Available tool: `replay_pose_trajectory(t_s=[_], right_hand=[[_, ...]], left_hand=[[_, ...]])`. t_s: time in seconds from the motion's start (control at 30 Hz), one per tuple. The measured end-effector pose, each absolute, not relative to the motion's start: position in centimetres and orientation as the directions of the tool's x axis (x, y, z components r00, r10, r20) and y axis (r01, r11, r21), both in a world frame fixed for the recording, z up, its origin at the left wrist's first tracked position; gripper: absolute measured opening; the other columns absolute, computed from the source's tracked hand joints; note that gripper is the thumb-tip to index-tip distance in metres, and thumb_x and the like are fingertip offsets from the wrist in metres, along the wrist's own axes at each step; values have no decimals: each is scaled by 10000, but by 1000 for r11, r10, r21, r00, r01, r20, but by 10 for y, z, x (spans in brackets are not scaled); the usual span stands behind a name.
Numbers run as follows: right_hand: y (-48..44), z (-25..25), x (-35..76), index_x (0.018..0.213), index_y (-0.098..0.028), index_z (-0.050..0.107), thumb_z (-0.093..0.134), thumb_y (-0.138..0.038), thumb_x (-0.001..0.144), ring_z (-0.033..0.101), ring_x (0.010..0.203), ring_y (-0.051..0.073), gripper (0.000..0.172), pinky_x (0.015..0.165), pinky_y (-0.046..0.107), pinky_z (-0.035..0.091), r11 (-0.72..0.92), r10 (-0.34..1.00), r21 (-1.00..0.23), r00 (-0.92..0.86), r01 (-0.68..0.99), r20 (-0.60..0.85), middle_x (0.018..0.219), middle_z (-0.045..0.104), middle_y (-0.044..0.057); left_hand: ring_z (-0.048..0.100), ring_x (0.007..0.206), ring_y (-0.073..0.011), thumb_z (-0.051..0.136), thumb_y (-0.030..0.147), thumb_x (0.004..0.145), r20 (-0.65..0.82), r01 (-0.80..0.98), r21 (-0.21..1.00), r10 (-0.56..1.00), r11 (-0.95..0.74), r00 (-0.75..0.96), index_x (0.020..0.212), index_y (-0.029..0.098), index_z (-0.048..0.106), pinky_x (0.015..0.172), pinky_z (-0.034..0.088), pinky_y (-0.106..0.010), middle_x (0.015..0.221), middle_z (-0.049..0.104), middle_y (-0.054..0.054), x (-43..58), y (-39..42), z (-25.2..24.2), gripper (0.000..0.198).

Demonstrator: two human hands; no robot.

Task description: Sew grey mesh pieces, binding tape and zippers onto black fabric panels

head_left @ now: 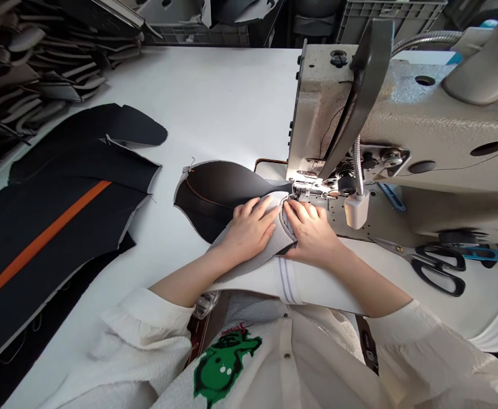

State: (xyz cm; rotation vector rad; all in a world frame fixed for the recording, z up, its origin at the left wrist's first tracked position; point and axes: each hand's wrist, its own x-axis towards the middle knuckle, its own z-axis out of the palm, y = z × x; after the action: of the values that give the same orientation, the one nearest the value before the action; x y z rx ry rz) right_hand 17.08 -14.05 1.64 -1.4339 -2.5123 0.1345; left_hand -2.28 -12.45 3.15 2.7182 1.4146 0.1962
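A dark curved fabric piece (219, 190) with an orange stitch line lies on the white table, running under the needle of the sewing machine (402, 130). On top of it lies a grey mesh piece (253, 255). My left hand (251, 227) lies flat on the mesh, fingers stretched toward the needle. My right hand (312, 230) presses the fabric edge just before the presser foot (302, 190), fingers together and flat.
A stack of large black panels with an orange stripe (53, 227) covers the table's left side. Piles of cut pieces (27, 62) sit at the far left. Black-handled scissors (434, 264) lie right of the machine. A grey crate (385, 17) stands behind.
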Motion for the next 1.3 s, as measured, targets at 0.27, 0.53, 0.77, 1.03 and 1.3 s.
replay_pose_trajectory(t_s=[0.27,0.53,0.77,1.03,1.3], right_hand=[[-144,15,170,1399,-54,381,546,-721,707,394,1166,354,975,943,461,267,519,855,-234,-493,822,163,1362,442,218],[-148,20,180,1393,-38,393,589,-710,728,366,1251,355,964,1059,516,193,616,787,-198,-589,762,183,1444,390,215],[-150,26,195,1028,-180,674,604,-650,786,507,926,265,534,897,431,338,602,795,-210,-557,770,240,993,626,94],[-149,21,176,1327,-99,482,664,-670,711,453,1103,322,859,914,441,340,610,793,-258,-576,749,199,1284,524,162],[-152,20,178,1303,-97,531,517,-378,912,506,1043,278,481,815,405,378,657,749,-132,-624,742,223,1296,561,135]], left_hand=[[412,1223,-280,343,322,976,69,795,167,812,-583,580,1300,282,552,939,378,-471,1422,471,-23,-28,-116,35,388],[445,1173,-266,360,317,972,107,815,138,827,-563,553,1282,283,563,920,382,-451,1396,501,-18,-24,-116,32,372],[454,1137,-271,388,296,960,101,818,67,820,-571,564,1248,286,569,852,395,-433,1408,485,-10,-21,-118,34,340],[434,1166,-280,385,331,972,137,800,72,800,-596,584,1300,255,532,900,384,-446,1409,480,-45,-21,-117,30,368],[451,1174,-278,397,336,971,158,796,100,800,-596,579,1206,276,625,884,391,-446,1387,510,-42,-22,-112,28,333]])
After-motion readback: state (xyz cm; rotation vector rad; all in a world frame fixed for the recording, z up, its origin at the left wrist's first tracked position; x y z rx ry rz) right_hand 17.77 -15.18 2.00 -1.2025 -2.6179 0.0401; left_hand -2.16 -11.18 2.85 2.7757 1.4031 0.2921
